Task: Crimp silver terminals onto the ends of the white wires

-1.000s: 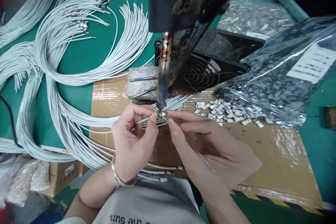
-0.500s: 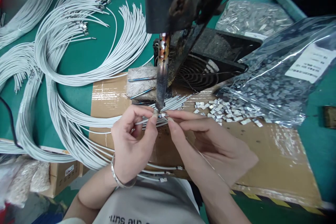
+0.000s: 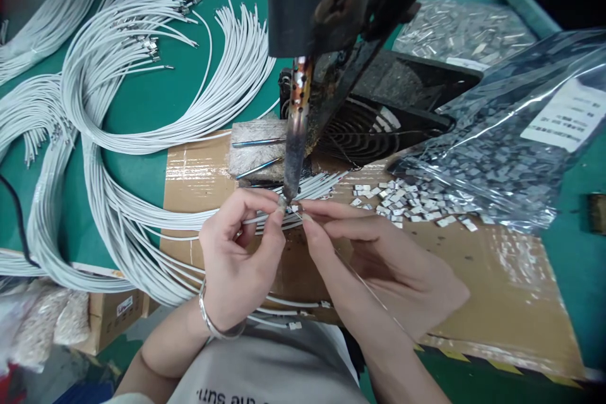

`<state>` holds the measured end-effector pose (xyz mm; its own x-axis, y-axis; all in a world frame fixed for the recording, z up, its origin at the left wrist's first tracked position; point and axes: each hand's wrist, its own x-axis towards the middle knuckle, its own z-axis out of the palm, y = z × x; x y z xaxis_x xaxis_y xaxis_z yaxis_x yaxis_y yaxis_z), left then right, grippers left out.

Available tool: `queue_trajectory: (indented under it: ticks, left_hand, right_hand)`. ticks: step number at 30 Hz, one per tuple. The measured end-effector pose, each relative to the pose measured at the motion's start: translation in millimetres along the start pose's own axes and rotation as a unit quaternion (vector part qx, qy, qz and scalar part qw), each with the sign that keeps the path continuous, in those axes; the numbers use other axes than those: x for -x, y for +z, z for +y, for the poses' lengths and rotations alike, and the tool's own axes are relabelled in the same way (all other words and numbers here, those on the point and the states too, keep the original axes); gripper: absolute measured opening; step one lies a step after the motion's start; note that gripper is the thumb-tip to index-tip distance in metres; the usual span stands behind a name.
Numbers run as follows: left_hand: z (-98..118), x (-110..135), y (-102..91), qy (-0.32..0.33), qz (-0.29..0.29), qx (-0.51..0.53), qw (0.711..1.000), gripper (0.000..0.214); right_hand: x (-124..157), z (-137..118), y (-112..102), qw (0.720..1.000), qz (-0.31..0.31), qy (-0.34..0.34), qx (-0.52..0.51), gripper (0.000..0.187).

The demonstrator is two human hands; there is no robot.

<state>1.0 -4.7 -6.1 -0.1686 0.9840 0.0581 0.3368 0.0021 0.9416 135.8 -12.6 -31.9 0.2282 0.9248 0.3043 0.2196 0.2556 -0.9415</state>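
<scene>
I've got the left hand pinching a white cable, right hand pinching thin metal wire, both by the soldering iron tip.

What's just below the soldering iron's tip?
A small silvery piece, between the left hand and right hand. Fingertips hide part of it and whatever lies directly beneath.

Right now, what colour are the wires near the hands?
The wires are white, clearest in the head view.

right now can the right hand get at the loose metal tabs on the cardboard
Probably yes: the loose metal tabs lie just beyond the right hand, with nothing visibly between, though it holds a thin solder wire.
</scene>
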Motion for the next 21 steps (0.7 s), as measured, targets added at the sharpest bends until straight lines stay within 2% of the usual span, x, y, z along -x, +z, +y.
queue_trajectory:
  ticks: [21]
  left_hand:
    - [-0.2, -0.2, -2.2, 0.012, 0.0, 0.006, 1.0, 0.012]
  right_hand:
    - [-0.1, -0.8, 0.9, 1.0, 0.013, -0.007, -0.015, 0.024]
